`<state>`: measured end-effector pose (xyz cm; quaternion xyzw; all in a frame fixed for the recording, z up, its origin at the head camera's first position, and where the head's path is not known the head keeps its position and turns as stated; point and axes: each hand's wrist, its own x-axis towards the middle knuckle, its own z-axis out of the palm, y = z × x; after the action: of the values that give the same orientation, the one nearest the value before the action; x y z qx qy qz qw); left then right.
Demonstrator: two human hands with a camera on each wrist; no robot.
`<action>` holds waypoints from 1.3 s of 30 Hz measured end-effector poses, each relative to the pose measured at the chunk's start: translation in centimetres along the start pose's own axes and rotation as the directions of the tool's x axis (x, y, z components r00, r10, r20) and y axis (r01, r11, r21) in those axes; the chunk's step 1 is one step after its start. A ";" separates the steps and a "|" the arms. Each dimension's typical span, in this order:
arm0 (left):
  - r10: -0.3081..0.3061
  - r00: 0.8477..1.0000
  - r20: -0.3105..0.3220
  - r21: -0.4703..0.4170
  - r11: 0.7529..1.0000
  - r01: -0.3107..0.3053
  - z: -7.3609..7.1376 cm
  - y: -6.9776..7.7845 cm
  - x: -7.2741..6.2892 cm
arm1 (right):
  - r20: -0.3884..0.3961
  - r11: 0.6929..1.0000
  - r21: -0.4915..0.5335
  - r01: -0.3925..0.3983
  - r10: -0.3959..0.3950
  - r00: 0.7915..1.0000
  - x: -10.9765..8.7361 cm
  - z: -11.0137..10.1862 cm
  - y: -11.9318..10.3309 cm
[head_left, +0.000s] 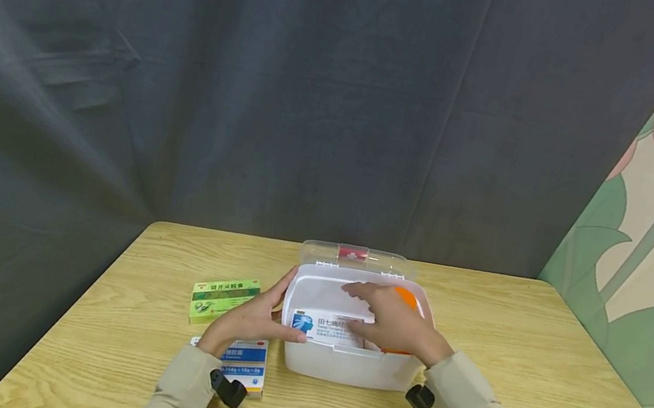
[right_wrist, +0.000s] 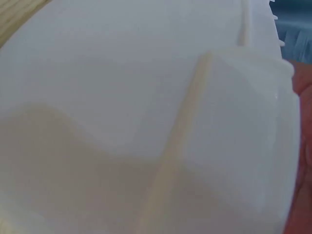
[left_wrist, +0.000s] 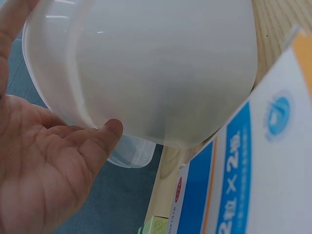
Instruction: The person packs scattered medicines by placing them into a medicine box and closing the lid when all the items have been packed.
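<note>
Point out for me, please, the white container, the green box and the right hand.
White container (head_left: pixel 351 368), head view: its front wall.
Green box (head_left: pixel 224 298), head view: its upper face.
Right hand (head_left: pixel 401 323), head view: the back of the hand.

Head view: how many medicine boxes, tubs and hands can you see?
Boxes: 3 (green box, blue box, white box)
Tub: 1
Hands: 2 (left hand, right hand)
Total: 6
Not counted: a partly hidden orange thing; I can't tell what.
</note>
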<state>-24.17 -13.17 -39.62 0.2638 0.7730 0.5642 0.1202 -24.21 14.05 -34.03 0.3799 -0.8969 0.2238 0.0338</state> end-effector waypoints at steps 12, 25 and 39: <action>0.013 1.000 0.006 -0.037 0.999 -0.013 0.0 0.0 0.0 | -0.256 0.995 0.039 -0.095 0.102 0.961 -1.5 -0.5 1.4; 0.025 1.000 0.006 -0.027 0.999 -0.025 0.0 -0.1 0.0 | -0.326 0.984 0.127 -0.126 0.161 0.932 -3.9 -0.6 2.9; 0.014 1.000 0.018 -0.049 0.999 -0.014 0.0 -0.3 0.1 | -0.271 0.951 0.214 -0.224 0.278 0.921 -6.4 -0.1 4.1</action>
<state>-24.31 -13.24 -39.84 0.2713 0.7560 0.5814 0.1297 -22.55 20.86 -36.98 0.2246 -0.8992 0.3604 0.1054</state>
